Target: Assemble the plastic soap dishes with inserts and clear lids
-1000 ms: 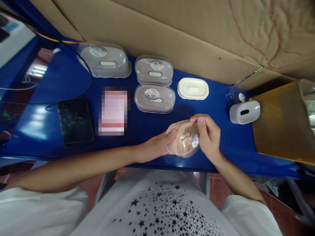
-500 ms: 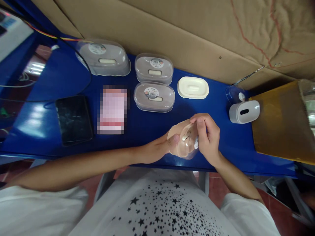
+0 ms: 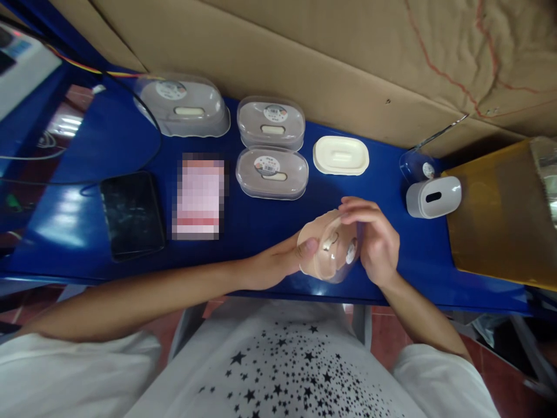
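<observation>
My left hand (image 3: pixel 300 249) grips an oval plastic box with a clear domed lid (image 3: pixel 333 258) near the table's front edge, its thumb pressed on the near-left side. The box is tilted, and a round printed sticker (image 3: pixel 351 251) sits on the lid's right end. My right hand (image 3: pixel 378 241) is at the right of the lid, its fingers stretched out and fingertips touching the upper rim. Its palm stays apart from the lid, and its thumb is mostly hidden. Beyond the hands, a cream oval lid-like piece (image 3: pixel 342 155) lies on the blue table (image 3: pixel 270 223).
Two clear-lidded boxes, a rear one (image 3: pixel 272 123) and a front one (image 3: pixel 272 173), stand near a larger one (image 3: pixel 183 107). A grey slotted container (image 3: pixel 435 197) stands beside a cardboard box (image 3: pixel 491 220). Leftward are a black flat device (image 3: pixel 131 213) and a blurred pink item (image 3: pixel 199 197).
My right hand has shifted slightly right, its thumb leaving the lid and its fingers straightening. The sticker on the lid now shows more fully. My left hand keeps its hold.
</observation>
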The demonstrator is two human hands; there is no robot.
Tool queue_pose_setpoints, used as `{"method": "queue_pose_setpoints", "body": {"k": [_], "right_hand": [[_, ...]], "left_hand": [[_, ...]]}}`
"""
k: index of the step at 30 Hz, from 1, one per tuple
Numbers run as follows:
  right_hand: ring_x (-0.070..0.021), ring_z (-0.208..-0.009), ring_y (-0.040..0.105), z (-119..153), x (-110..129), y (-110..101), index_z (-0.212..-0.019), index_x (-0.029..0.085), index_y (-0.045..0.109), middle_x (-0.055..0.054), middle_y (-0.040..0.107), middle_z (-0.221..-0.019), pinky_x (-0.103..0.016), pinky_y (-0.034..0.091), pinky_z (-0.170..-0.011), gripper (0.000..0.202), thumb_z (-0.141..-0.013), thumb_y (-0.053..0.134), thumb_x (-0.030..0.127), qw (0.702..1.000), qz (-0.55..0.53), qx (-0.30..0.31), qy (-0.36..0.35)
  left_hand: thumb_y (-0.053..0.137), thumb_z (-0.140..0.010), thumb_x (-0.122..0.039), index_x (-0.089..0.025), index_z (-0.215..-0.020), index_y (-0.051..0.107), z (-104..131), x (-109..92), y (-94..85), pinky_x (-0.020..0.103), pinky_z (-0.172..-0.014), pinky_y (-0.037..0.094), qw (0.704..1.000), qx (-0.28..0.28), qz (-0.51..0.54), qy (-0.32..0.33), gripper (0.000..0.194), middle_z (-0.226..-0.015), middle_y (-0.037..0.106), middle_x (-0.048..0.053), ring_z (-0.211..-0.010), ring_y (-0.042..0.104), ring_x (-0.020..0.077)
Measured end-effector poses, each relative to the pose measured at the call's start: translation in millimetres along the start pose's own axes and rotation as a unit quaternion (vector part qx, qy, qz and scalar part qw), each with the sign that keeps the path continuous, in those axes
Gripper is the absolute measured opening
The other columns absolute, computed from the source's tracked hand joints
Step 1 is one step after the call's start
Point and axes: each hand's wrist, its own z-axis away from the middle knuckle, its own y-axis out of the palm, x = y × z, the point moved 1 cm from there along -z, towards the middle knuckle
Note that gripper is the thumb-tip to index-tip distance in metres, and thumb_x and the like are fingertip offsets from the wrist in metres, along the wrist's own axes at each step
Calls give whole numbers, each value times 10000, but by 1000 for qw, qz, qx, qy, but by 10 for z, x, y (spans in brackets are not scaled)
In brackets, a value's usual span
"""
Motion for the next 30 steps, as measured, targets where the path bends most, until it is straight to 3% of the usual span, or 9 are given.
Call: {"method": "queue_pose_setpoints", "body": {"k": [3,6,9,13,20,26,30], "right_hand": [[-390,-1447,638,37,-72,-68,-1450,384,662,-65,704,-1478,-709,370,-1323,771,-907,602,928,981,61,155,-98],[-442,-1552,536,62,-127,-66,-1583,386,567,-90,604,-1636,-729,347,-1330,1001,-746,869,844,955,142,223,-135],[-428,-1519,571,92,-131,-19,-1608,390,543,-108,578,-1670,-681,454,-1272,985,-769,931,729,948,180,197,-175],[-414,-1421,645,117,-111,26,-1536,441,605,-74,635,-1613,-659,508,-1214,867,-780,933,711,947,202,176,-176],[-432,-1413,639,80,-135,-10,-1519,458,602,-61,613,-1634,-676,505,-1188,897,-742,917,779,954,187,191,-138],[-438,-1425,636,91,-143,37,-1629,421,491,-111,583,-1662,-667,510,-1174,986,-788,906,725,943,210,182,-184],[-433,-1501,586,72,-59,58,-1700,420,379,-118,552,-1695,-711,397,-1274,1027,-837,880,664,940,212,197,-183]], "left_hand": [[523,-1125,-653,-315,-1735,420,28,51,-104,514,-1230,491,996,-24,73,-44,705,-1684,565,173,-1561,545,372],[532,-1123,-654,-307,-1660,539,38,61,-179,516,-1228,480,991,-48,103,-67,639,-1639,612,161,-1536,568,365],[597,-1089,-676,-322,-1601,612,32,43,-202,507,-1234,465,989,-55,111,-75,623,-1629,624,130,-1514,581,354],[631,-1075,-671,-320,-1597,615,32,40,-213,494,-1210,478,989,-53,116,-77,630,-1638,615,125,-1516,573,354],[597,-1106,-628,-308,-1553,654,28,40,-218,465,-1173,498,993,-34,98,-57,552,-1601,646,126,-1476,608,344],[606,-1103,-624,-297,-1557,654,26,16,-251,451,-1173,487,994,-51,80,-53,560,-1590,656,129,-1463,617,338],[627,-1089,-640,-294,-1543,668,27,28,-289,443,-1146,493,993,-79,57,-60,573,-1562,682,123,-1471,606,352]]}}
